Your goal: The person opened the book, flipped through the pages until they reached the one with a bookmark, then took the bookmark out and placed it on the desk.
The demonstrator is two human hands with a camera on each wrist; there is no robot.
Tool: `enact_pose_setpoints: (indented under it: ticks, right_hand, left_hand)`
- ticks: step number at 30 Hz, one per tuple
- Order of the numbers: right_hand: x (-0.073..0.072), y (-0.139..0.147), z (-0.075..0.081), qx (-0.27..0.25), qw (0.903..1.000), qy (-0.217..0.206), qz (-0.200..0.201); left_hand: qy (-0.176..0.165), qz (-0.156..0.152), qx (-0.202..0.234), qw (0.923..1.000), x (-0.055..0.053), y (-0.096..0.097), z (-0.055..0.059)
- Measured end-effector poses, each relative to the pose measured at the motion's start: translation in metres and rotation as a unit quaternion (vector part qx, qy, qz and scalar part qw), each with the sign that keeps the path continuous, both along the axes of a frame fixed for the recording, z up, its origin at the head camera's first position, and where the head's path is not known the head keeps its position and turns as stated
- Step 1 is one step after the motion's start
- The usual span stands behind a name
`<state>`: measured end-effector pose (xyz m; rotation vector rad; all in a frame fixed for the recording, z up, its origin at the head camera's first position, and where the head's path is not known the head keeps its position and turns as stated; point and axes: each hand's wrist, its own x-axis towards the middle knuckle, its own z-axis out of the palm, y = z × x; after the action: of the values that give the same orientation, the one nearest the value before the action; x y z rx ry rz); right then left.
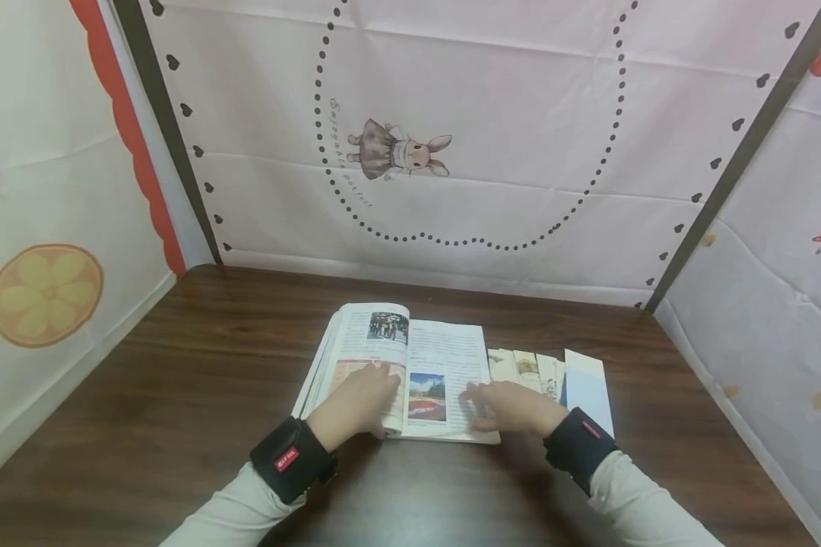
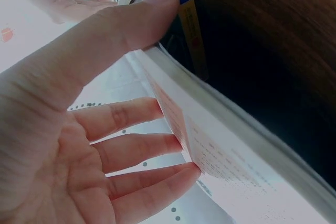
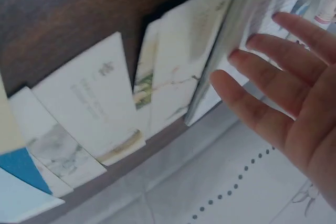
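An open book (image 1: 448, 346) with printed text and colour photos lies on the table. My left hand (image 1: 357, 399) rests on the lower part of its left page. In the left wrist view, the fingertips touch the page (image 2: 231, 156), fingers nearly straight, while the thumb (image 2: 152, 17) lies at the book's bottom edge by the spine. Over the right page's outer edge is my right hand (image 1: 516, 406), its fingers (image 3: 273, 80) loosely spread and holding nothing. Whether its fingertips touch the paper I cannot tell.
Several illustrated cards (image 1: 528, 368) lie fanned to the right of the book, partly behind the right hand. A pale blue and white card (image 1: 588, 387) lies at their right end. Brown wooden tabletop (image 1: 212, 357) surrounds them, with patterned cloth walls (image 1: 492, 152) at the back and sides.
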<state>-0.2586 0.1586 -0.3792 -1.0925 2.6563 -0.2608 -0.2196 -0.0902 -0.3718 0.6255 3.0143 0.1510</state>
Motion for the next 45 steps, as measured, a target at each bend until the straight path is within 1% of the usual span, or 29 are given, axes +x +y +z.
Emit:
enact_pose_setpoints:
  ticks: [3,6,9,11,15,19,20,22,24,26,30,33,35,37,40,42,43,44,45]
  right_hand:
    - [0.001,-0.002,-0.003,0.000,0.9988,0.044,0.022]
    - [0.000,-0.003,-0.007,0.007,0.9957,0.090,0.021]
    - [-0.002,-0.003,-0.008,-0.004,0.9922,0.124,0.017]
    - [-0.004,-0.003,-0.005,-0.019,0.9890,0.146,0.017]
    - [-0.006,-0.004,0.010,-0.044,0.9802,0.192,0.016]
    - [-0.005,-0.009,0.025,-0.051,0.9705,0.234,0.033]
    - [-0.004,-0.010,0.027,-0.055,0.9676,0.243,0.039]
    - [-0.002,-0.012,0.032,-0.066,0.9600,0.267,0.052]
    - [0.000,-0.014,0.034,-0.079,0.9506,0.293,0.065]
    - [0.002,-0.015,0.036,-0.093,0.9387,0.321,0.084]
    - [0.004,-0.020,0.039,-0.117,0.9167,0.365,0.114]
    - [0.005,-0.024,0.039,-0.124,0.9076,0.383,0.120]
    - [0.005,-0.025,0.039,-0.123,0.9030,0.393,0.121]
    - [0.005,-0.026,0.039,-0.123,0.8984,0.403,0.123]
    - [0.004,-0.027,0.038,-0.142,0.8914,0.415,0.113]
    - [0.003,-0.025,0.036,-0.162,0.8914,0.413,0.093]
    - [0.003,-0.024,0.036,-0.171,0.8949,0.405,0.079]
    - [0.003,-0.022,0.036,-0.176,0.9012,0.391,0.062]
    - [0.003,-0.020,0.035,-0.177,0.9103,0.371,0.046]
  left_hand:
    - [0.001,0.002,-0.003,1.0000,0.001,-0.001,-0.002]
    - [0.003,0.002,-0.002,1.0000,0.002,-0.001,-0.004]
    - [0.004,-0.005,0.003,1.0000,0.003,-0.002,-0.005]
    - [0.005,-0.009,0.007,0.9999,0.003,-0.001,-0.005]
    - [0.007,-0.014,0.010,0.9998,-0.001,0.000,-0.002]
    - [0.009,-0.002,0.021,0.9997,-0.005,0.004,0.001]
    - [0.015,0.004,0.021,0.9997,-0.006,0.006,0.001]
    - [0.037,0.015,0.023,0.9989,-0.006,0.009,0.000]
    - [0.060,0.026,0.007,0.9978,-0.006,0.014,-0.002]
    - [0.078,0.035,-0.025,0.9960,-0.004,0.019,-0.003]
    - [0.072,0.051,-0.108,0.9902,0.001,0.031,-0.003]
    - [0.080,0.056,-0.157,0.9828,0.004,0.039,-0.003]
    - [0.093,0.061,-0.170,0.9792,0.004,0.043,-0.003]
    - [0.099,0.069,-0.172,0.9776,0.004,0.046,-0.005]
    - [0.095,0.083,-0.147,0.9809,0.004,0.047,-0.004]
    - [0.101,0.086,-0.117,0.9842,0.003,0.044,-0.002]
    - [0.105,0.087,-0.099,0.9856,0.003,0.042,-0.002]
    - [0.111,0.089,-0.078,0.9868,0.002,0.040,-0.001]
    - [0.118,0.089,-0.056,0.9874,0.001,0.037,0.000]
